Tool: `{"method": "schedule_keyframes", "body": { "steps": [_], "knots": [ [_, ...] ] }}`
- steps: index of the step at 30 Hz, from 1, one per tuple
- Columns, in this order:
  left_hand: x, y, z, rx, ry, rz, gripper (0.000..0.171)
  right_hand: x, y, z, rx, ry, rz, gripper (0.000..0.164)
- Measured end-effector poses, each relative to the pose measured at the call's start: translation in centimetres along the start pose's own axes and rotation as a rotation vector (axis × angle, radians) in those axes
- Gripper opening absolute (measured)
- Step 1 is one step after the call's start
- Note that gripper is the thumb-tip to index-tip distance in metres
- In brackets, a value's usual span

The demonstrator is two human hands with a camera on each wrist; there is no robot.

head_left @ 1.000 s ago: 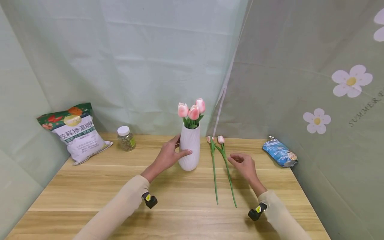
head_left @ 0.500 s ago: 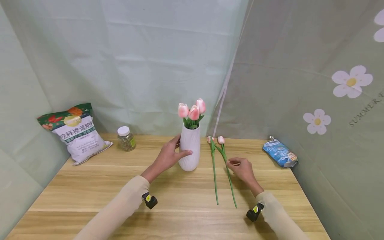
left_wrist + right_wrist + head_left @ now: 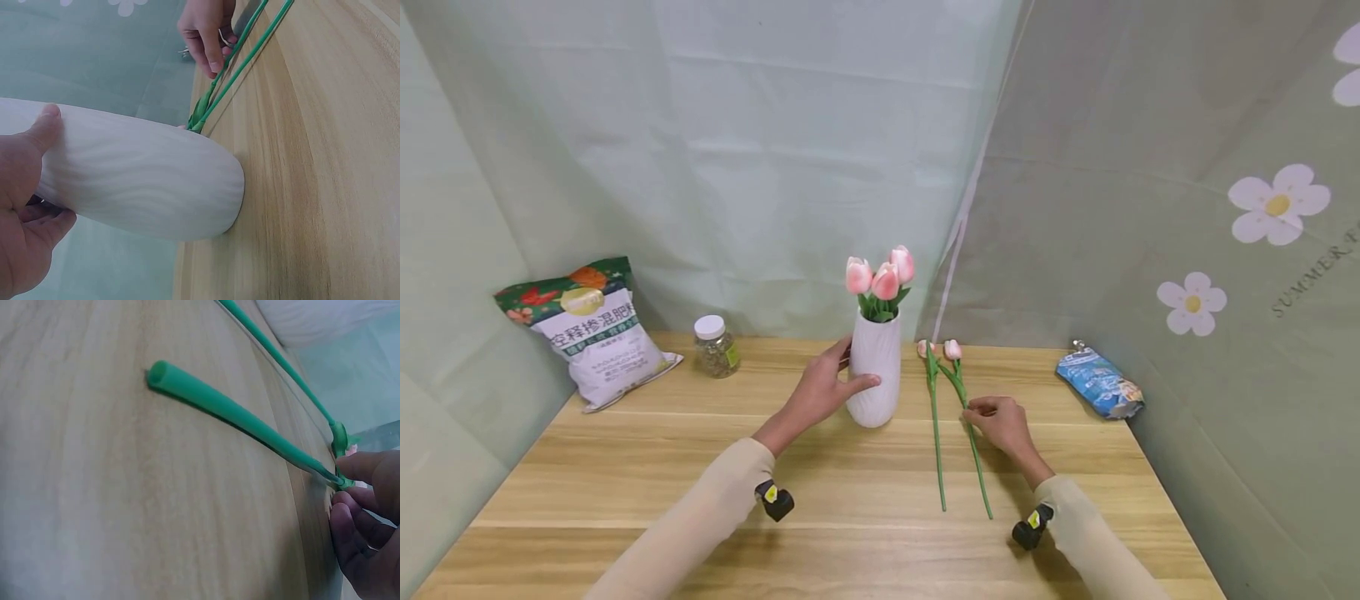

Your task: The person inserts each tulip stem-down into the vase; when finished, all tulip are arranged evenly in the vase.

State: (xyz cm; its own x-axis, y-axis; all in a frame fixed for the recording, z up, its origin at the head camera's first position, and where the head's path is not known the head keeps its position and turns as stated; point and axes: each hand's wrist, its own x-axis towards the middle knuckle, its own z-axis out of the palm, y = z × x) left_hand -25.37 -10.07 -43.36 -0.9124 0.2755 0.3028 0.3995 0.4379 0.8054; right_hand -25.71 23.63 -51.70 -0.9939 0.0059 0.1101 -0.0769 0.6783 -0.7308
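Observation:
A white vase (image 3: 880, 392) with a wavy surface stands upright on the table, three pink tulips (image 3: 885, 282) in its mouth. My left hand (image 3: 816, 392) grips the vase from its left side, thumb across the front and fingers behind. Two more pink tulips lie to the right of the vase, green stems toward me. Thumb and fingertips of my right hand (image 3: 1003, 425) pinch the right-hand tulip (image 3: 979, 471) on its upper stem, below the leaves, as the right wrist view shows closely. The left-hand tulip (image 3: 936, 442) lies untouched, between that one and the vase.
On the back left of the wooden table (image 3: 850, 533) are a white and green printed bag (image 3: 598, 337) and a clear jar (image 3: 718, 354) with a white lid. A blue pouch (image 3: 1099, 383) with a clip lies at the back right. Fabric hangings (image 3: 760, 167) enclose the table.
My right hand has moved slightly left and toward me, and its fingers have come together on the right-hand tulip's stem. The left hand and vase have stayed still.

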Motion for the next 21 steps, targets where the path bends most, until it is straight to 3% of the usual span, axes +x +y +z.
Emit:
{"method": "schedule_keyframes", "body": {
  "steps": [15, 21],
  "knots": [
    [0.0, 0.04, -0.07, 0.005, -0.003, -0.01, 0.082, 0.31, 0.04, 0.45, -0.028, 0.006, -0.011, 0.019],
    [-0.01, 0.01, -0.03, 0.01, 0.0, -0.008, 0.082, 0.32, -0.14, 0.54, -0.037, 0.016, 0.035, 0.017]
  ]
}}
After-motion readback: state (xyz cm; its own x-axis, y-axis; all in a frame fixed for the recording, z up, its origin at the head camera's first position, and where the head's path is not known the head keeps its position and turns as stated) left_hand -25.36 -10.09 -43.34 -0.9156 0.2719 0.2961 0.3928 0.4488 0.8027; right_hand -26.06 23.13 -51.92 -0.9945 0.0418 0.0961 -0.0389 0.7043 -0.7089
